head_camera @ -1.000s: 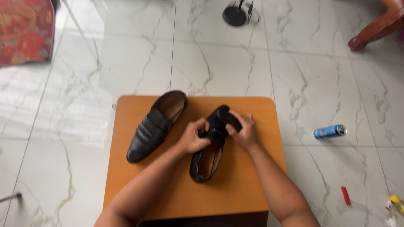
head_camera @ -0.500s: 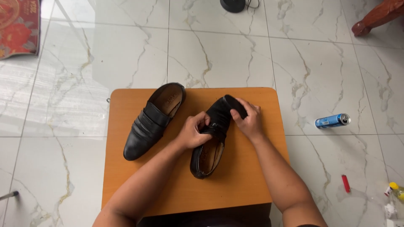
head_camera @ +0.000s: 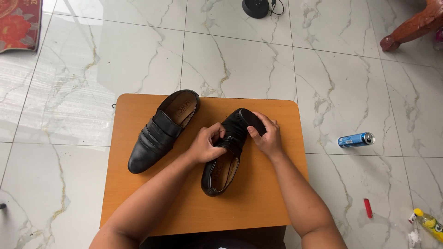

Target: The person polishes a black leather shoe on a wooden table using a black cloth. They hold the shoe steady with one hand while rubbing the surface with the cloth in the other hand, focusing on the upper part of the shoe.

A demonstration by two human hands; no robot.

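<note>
White marble floor tiles (head_camera: 240, 60) ran under everything, with a small orange wooden table (head_camera: 258, 203) set in front of me.

Head view, only one available:

- Shoe in hand (head_camera: 229, 152): black leather, lay on the table right of centre. Long axis ran diagonally, heel opening near me and low-left, toe away and up-right. Opening faced up; nothing visible inside but the insole.
- My left hand (head_camera: 207, 144) was closed on its vamp from the left side, fingers curled over the upper.
- My right hand (head_camera: 266, 136) was wrapped around the toe from the right, thumb pressed on top. Both hands were touching the shoe, so neither had any reach to make; right sat nearer the toe, left nearer mid-shoe.
- Second shoe (head_camera: 161, 131): same kind, lay to the left on the table, parallel to the first but flipped, toe toward me and opening at the far end. Apart from the held shoe and from my left arm. Also showed nothing inside.
- Off the table, on the floor to my right: blue can (head_camera: 356, 139) on its side, red lighter (head_camera: 368, 208) nearer me, yellow-capped bottle (head_camera: 428, 224) at the frame edge. All well apart from both hands.
- Far edge: black round stand base (head_camera: 255, 7), red patterned rug (head_camera: 18, 23) top-left, wooden furniture leg (head_camera: 410, 25) top-right.
</note>
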